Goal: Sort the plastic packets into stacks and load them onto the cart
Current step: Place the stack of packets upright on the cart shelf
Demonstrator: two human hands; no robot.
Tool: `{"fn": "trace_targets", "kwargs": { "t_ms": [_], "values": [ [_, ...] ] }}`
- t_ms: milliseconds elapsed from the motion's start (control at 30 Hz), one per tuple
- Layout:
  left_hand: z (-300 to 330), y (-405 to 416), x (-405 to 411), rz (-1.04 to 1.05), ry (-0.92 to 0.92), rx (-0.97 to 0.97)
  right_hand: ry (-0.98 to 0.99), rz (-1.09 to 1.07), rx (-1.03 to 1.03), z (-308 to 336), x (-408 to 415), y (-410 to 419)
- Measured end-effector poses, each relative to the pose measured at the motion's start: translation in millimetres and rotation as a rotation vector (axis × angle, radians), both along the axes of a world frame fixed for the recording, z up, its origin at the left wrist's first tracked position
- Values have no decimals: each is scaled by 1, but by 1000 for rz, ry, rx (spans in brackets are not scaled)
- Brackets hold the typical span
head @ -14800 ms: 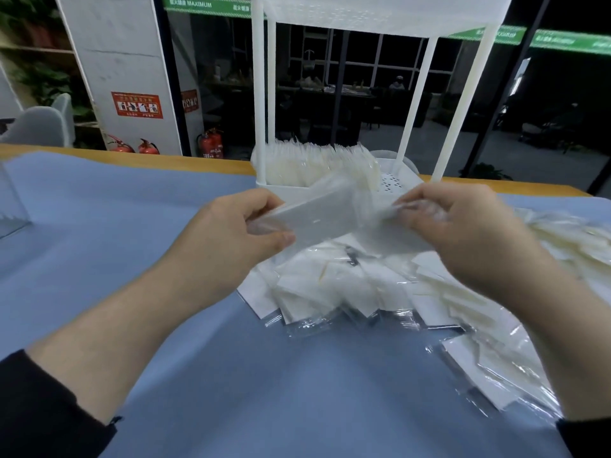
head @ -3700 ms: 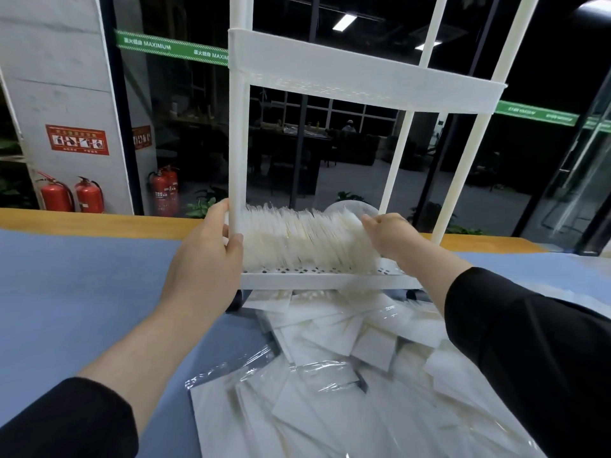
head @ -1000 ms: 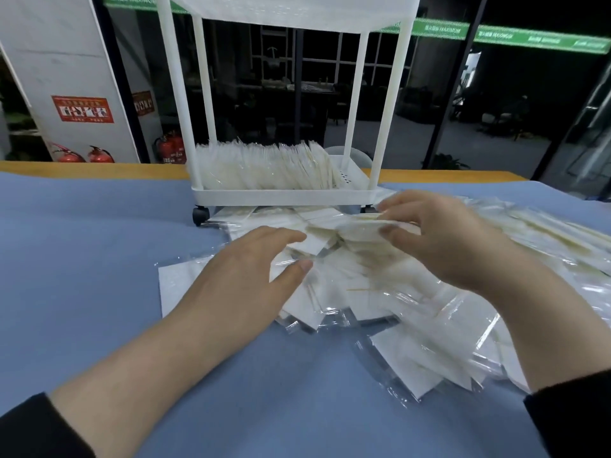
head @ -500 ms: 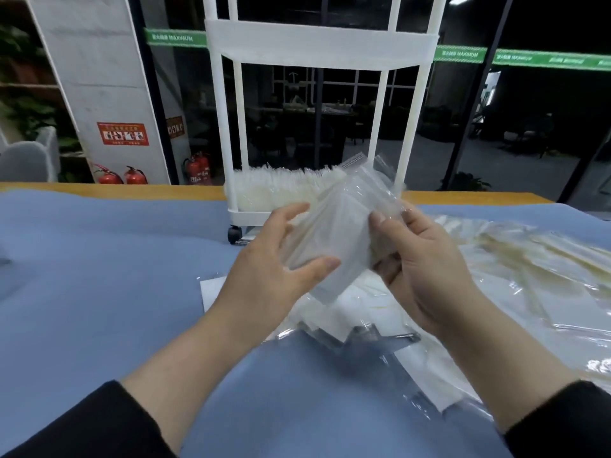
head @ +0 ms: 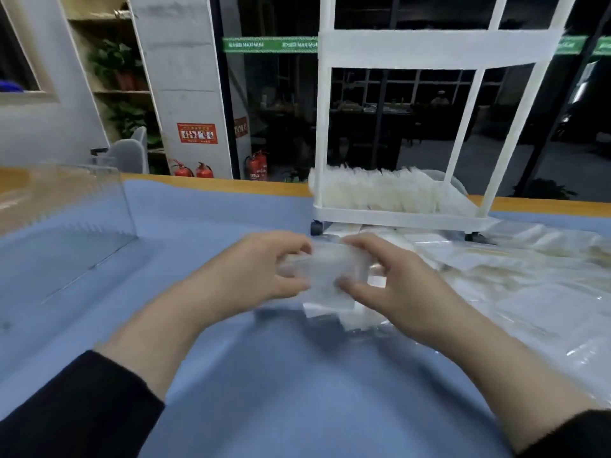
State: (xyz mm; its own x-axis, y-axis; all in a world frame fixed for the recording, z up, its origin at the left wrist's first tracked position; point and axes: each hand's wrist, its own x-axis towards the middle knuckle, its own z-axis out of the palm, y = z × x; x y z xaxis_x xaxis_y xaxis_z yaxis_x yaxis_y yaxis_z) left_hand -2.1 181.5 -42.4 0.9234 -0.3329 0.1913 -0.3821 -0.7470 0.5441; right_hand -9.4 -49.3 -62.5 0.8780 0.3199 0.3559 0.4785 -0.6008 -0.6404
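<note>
Head view: your left hand [head: 261, 272] and right hand [head: 393, 285] both pinch a small stack of plastic packets [head: 327, 276] between thumb and curled fingers, held just above the blue desk [head: 297, 391] near its middle. More loose packets [head: 515, 292] spread toward the desk's right edge. White cart [head: 396, 218] stands at the far edge; its bottom tray holds a row of upright packets [head: 377, 191], right end of the tray bare. Clear box [head: 66, 206] at the far left corner; contents can't be made out.
</note>
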Motion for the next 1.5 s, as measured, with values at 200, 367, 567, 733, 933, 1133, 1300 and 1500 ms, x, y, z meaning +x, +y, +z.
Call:
{"fn": "trace_targets", "kwargs": {
  "t_ms": [200, 367, 567, 733, 933, 1133, 1300, 1500],
  "values": [
    [-19, 5, 7, 7, 24, -209, 40, 44, 98, -9, 5, 3],
    [-27, 2, 9, -40, 90, -433, 3, 85, -8, -11, -2, 16],
    [-25, 6, 6, -78, 134, -305, -57, -45, 155, -10, 0, 19],
    [-27, 12, 11, -1, 120, -104, -236, -235, 354, 2, 1, 6],
    [-23, 20, 16, 130, 63, -223, -318, -52, 343, 12, -3, -12],
    [-22, 21, 16, 100, 136, -287, -256, 67, -158, -6, 8, -8],
    [-25, 9, 12, 36, 118, -294, -409, 2, -129, -21, 15, 14],
    [-28, 6, 10, 17, 112, -237, -189, -92, -36, -26, 17, 14]
  ]
}}
